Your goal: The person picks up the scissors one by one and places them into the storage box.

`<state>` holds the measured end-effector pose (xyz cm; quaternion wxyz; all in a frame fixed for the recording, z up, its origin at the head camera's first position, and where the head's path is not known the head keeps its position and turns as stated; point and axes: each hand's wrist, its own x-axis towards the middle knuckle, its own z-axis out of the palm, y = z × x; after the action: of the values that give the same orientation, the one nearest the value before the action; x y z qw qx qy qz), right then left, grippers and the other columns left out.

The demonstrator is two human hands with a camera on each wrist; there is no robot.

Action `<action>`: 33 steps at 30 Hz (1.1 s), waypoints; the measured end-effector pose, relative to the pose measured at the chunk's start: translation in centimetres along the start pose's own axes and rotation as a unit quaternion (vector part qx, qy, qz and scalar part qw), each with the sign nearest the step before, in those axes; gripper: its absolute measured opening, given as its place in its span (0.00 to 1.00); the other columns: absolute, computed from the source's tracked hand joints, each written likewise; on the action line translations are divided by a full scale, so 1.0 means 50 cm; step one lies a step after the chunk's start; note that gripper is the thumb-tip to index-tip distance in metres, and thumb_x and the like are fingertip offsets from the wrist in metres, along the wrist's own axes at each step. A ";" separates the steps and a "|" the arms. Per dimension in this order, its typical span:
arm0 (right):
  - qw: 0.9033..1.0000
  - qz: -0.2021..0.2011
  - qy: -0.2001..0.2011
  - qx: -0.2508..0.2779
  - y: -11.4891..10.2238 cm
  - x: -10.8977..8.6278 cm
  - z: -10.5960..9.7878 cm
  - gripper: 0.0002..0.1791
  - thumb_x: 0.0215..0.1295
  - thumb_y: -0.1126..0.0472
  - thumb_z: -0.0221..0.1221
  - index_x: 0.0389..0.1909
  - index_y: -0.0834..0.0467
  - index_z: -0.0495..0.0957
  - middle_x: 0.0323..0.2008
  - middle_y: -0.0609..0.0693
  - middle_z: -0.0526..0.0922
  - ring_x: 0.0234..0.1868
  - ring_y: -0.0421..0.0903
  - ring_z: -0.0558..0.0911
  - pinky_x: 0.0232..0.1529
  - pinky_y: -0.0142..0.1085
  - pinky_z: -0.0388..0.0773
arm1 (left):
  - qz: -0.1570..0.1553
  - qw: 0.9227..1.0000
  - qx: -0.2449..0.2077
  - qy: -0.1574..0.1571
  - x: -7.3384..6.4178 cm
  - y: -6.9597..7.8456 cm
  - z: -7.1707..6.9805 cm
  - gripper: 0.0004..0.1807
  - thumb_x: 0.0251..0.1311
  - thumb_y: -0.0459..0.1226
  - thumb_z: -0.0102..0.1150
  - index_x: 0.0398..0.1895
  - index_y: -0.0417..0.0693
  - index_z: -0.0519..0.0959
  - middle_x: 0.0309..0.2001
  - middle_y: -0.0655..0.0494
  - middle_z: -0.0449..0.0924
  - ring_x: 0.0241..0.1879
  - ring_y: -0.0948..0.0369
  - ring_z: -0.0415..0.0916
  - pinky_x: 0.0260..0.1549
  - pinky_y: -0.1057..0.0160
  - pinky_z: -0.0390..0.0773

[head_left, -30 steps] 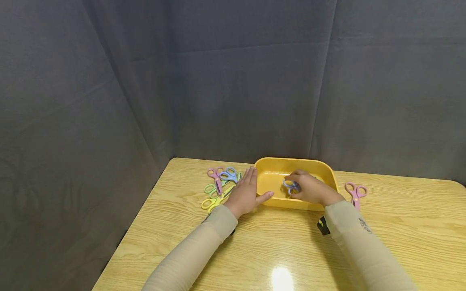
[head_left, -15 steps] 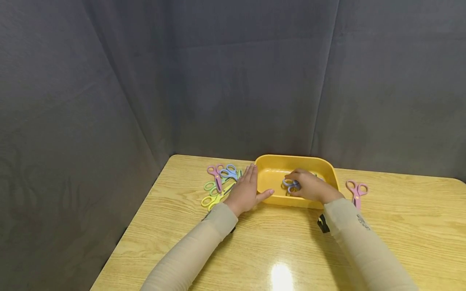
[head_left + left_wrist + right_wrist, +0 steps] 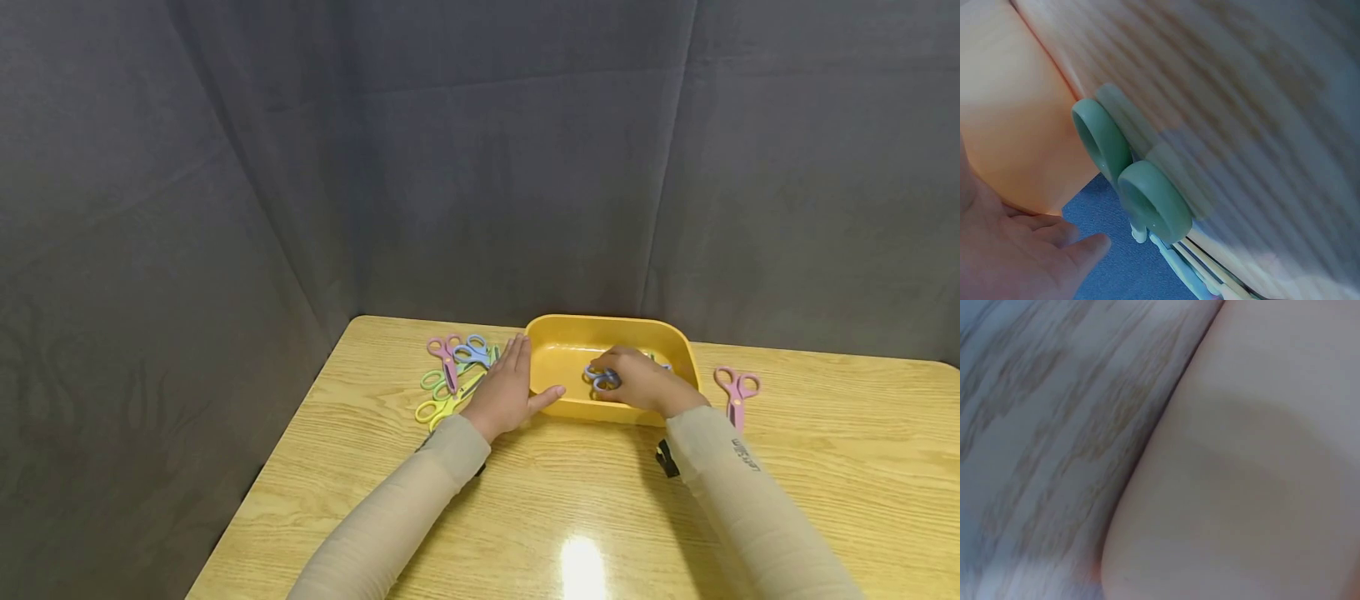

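A yellow plastic bin (image 3: 555, 408) stands near the table's back edge. My left hand (image 3: 504, 393) rests against its left end, fingers straight and thumb over the near rim. Inside the bin, my right hand (image 3: 637, 382) pinches blue-handled scissors (image 3: 600, 377); their blades are hidden under the hand. Another bit of blue (image 3: 667, 367) shows behind that hand. In the left wrist view, green scissor handles (image 3: 1155, 203) lie close to the left hand (image 3: 1029, 256) and the bin's wall (image 3: 1016, 106). The right wrist view shows mainly the bin's outer wall (image 3: 1241, 475).
Left of the bin lies a loose pile with pink scissors (image 3: 446, 362), blue scissors (image 3: 472, 353), yellow scissors (image 3: 442, 407) and green ones. Pink scissors (image 3: 737, 396) lie right of the bin. A dark curtain (image 3: 495, 183) hangs behind the wooden table (image 3: 525, 517).
The head view has shifted slightly, so the table sits a little higher. My right hand keeps hold of the blue scissors in the bin and has barely moved; my left hand stays at the bin's end.
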<state>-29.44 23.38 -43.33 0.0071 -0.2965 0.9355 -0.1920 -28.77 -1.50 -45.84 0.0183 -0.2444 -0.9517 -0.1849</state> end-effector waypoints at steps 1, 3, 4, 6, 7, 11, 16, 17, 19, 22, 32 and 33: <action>1.000 0.001 0.000 -0.002 0.001 0.001 0.000 0.22 0.63 0.61 0.70 0.53 0.70 0.82 0.48 0.64 0.82 0.48 0.60 0.81 0.50 0.54 0.80 | -0.001 1.000 0.001 -0.002 0.000 0.000 0.000 0.55 0.70 0.66 0.45 0.80 0.32 0.44 0.80 0.38 0.44 0.80 0.46 0.42 0.76 0.53 0.50; 1.000 0.002 0.000 -0.003 0.001 0.002 0.001 0.22 0.63 0.60 0.70 0.53 0.70 0.82 0.48 0.64 0.82 0.48 0.60 0.81 0.51 0.54 0.79 | -0.002 1.000 0.002 -0.001 0.001 0.000 -0.001 0.55 0.70 0.66 0.45 0.80 0.32 0.45 0.80 0.38 0.44 0.80 0.46 0.42 0.76 0.53 0.50; 1.000 0.006 -0.001 -0.003 0.001 0.002 0.001 0.22 0.63 0.60 0.70 0.53 0.69 0.82 0.49 0.64 0.82 0.48 0.60 0.81 0.51 0.54 0.79 | -0.002 1.000 0.001 -0.001 0.001 0.000 -0.001 0.55 0.70 0.66 0.45 0.80 0.32 0.45 0.80 0.38 0.44 0.80 0.46 0.42 0.76 0.53 0.50; 1.000 0.009 -0.002 -0.004 0.002 0.002 0.002 0.23 0.63 0.59 0.70 0.54 0.69 0.82 0.49 0.64 0.82 0.49 0.59 0.81 0.52 0.54 0.79 | -0.003 1.000 0.001 -0.001 0.001 0.000 -0.001 0.54 0.70 0.66 0.45 0.80 0.32 0.45 0.80 0.38 0.44 0.80 0.46 0.42 0.76 0.53 0.50; 1.000 0.011 -0.002 -0.001 0.003 0.002 0.002 0.23 0.63 0.59 0.70 0.54 0.69 0.82 0.49 0.64 0.82 0.49 0.59 0.81 0.51 0.54 0.79 | -0.003 1.000 0.000 -0.002 0.001 0.001 -0.002 0.54 0.70 0.66 0.45 0.80 0.32 0.45 0.80 0.38 0.44 0.80 0.46 0.42 0.76 0.53 0.50; 1.000 0.018 -0.005 0.001 0.005 0.002 0.004 0.24 0.63 0.59 0.70 0.54 0.70 0.81 0.49 0.64 0.81 0.48 0.59 0.81 0.51 0.54 0.79 | -0.005 1.000 0.003 -0.002 0.001 0.003 -0.003 0.54 0.70 0.66 0.45 0.80 0.32 0.45 0.80 0.38 0.44 0.80 0.46 0.42 0.75 0.53 0.51; 1.000 0.021 -0.003 -0.001 0.007 0.002 0.006 0.24 0.63 0.59 0.70 0.54 0.70 0.81 0.49 0.65 0.81 0.48 0.59 0.81 0.51 0.54 0.79 | -0.004 1.000 0.009 -0.001 0.000 0.004 -0.002 0.54 0.70 0.66 0.44 0.79 0.31 0.46 0.80 0.38 0.45 0.79 0.46 0.43 0.75 0.52 0.52; 1.000 0.022 -0.003 -0.001 0.007 0.002 0.007 0.24 0.63 0.59 0.70 0.54 0.70 0.81 0.49 0.65 0.81 0.48 0.59 0.81 0.51 0.54 0.79 | -0.004 1.000 0.010 0.001 -0.001 0.004 -0.002 0.54 0.70 0.66 0.45 0.79 0.31 0.46 0.80 0.38 0.45 0.79 0.46 0.44 0.75 0.52 0.52; 1.000 0.025 -0.003 -0.002 0.007 0.002 0.007 0.24 0.63 0.58 0.70 0.55 0.70 0.81 0.50 0.65 0.81 0.49 0.59 0.81 0.51 0.54 0.79 | -0.001 1.000 0.010 0.004 -0.001 0.004 -0.002 0.54 0.71 0.66 0.45 0.79 0.30 0.46 0.79 0.37 0.46 0.79 0.45 0.44 0.75 0.52 0.52; 0.999 0.038 -0.008 0.001 0.006 0.001 0.007 0.25 0.64 0.57 0.70 0.56 0.69 0.81 0.51 0.65 0.80 0.49 0.59 0.80 0.51 0.54 0.79 | 0.001 1.000 0.012 0.009 -0.001 0.004 -0.002 0.53 0.71 0.65 0.46 0.79 0.30 0.47 0.79 0.36 0.48 0.79 0.45 0.45 0.75 0.52 0.53; 0.998 0.054 -0.005 0.014 0.004 -0.005 0.005 0.26 0.66 0.53 0.68 0.57 0.68 0.80 0.53 0.65 0.79 0.51 0.59 0.79 0.52 0.54 0.79 | 0.000 1.000 0.008 0.003 0.000 0.005 -0.004 0.54 0.71 0.65 0.45 0.79 0.30 0.47 0.79 0.37 0.46 0.79 0.45 0.44 0.75 0.52 0.52; 0.999 0.051 -0.002 0.015 0.004 -0.006 0.004 0.26 0.66 0.53 0.68 0.57 0.68 0.80 0.52 0.64 0.79 0.51 0.59 0.80 0.52 0.54 0.79 | 0.001 1.000 0.007 0.003 0.000 0.004 -0.003 0.54 0.71 0.65 0.45 0.79 0.30 0.47 0.79 0.37 0.46 0.79 0.45 0.44 0.75 0.52 0.52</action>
<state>-29.27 23.61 -43.63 0.0230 -0.2487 0.9465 -0.2045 -28.71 -1.39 -45.63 0.0234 -0.2442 -0.9528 -0.1788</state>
